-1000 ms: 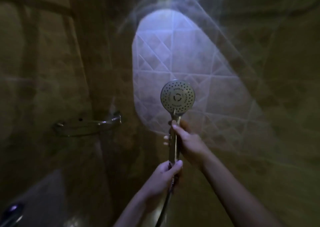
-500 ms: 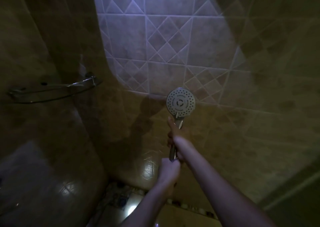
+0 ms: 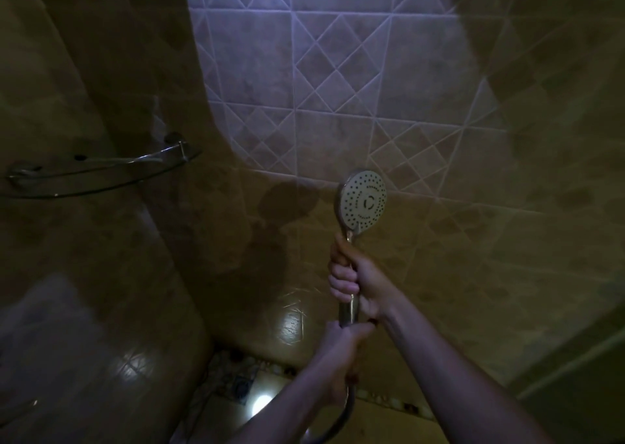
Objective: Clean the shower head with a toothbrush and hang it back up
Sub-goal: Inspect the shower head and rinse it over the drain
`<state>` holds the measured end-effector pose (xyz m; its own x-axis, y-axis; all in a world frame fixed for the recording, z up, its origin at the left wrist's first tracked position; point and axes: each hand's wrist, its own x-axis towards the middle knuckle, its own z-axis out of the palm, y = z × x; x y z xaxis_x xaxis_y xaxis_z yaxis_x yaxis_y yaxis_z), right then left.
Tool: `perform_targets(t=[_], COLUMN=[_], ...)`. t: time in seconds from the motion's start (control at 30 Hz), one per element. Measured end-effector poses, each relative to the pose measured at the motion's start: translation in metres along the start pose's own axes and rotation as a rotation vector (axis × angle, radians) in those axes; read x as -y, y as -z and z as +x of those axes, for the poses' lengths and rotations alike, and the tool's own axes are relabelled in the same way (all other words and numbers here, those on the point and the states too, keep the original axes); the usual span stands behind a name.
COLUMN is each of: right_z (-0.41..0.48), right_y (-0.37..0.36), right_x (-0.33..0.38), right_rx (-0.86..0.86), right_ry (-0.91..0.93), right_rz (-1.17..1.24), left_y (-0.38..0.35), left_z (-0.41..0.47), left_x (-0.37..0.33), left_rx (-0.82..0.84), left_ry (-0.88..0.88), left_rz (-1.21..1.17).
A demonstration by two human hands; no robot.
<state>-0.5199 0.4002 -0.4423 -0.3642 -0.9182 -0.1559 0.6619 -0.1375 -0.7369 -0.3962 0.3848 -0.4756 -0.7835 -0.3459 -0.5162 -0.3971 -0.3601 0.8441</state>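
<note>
Shower head point(image 3: 363, 201) stands upright directly above the right hand point(image 3: 358, 274), which is clenched around its handle point(image 3: 348, 310). Left hand point(image 3: 338, 345) grasps the handle base; hose point(image 3: 343, 416) hangs below. Tiled wall point(image 3: 338, 71) lies behind.

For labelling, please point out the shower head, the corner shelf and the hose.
shower head point(image 3: 365, 202): head view, nozzle face.
corner shelf point(image 3: 152, 157): head view, front rail.
hose point(image 3: 348, 409): head view, lower bend.
</note>
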Motion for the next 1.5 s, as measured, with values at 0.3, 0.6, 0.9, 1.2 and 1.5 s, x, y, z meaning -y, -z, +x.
perform_targets(t=[0.3,0.6,0.9,1.2,1.5], right_z=[0.012,0.023,0.023,0.024,0.017], right_y=[-0.008,0.005,0.004,0.003,-0.005], right_x=[-0.006,-0.017,-0.012,-0.017,-0.019], right_rx=[-0.660,-0.358,-0.500,-0.468,-0.166], right_ry=[0.318,0.290,0.247,0.267,0.220], right_rz=[-0.718,-0.236,-0.533,-0.510,0.019], left_y=[0.029,0.036,0.040,0.046,0.043], left_z=[0.027,0.023,0.030,0.031,0.032], left_x=[-0.003,-0.015,-0.014,-0.019,-0.020], left_rx=[-0.161,-0.025,-0.046,-0.022,-0.041], left_ry=[-0.101,-0.090,-0.033,-0.020,-0.058], left_rz=[0.134,0.093,0.094,0.079,0.074])
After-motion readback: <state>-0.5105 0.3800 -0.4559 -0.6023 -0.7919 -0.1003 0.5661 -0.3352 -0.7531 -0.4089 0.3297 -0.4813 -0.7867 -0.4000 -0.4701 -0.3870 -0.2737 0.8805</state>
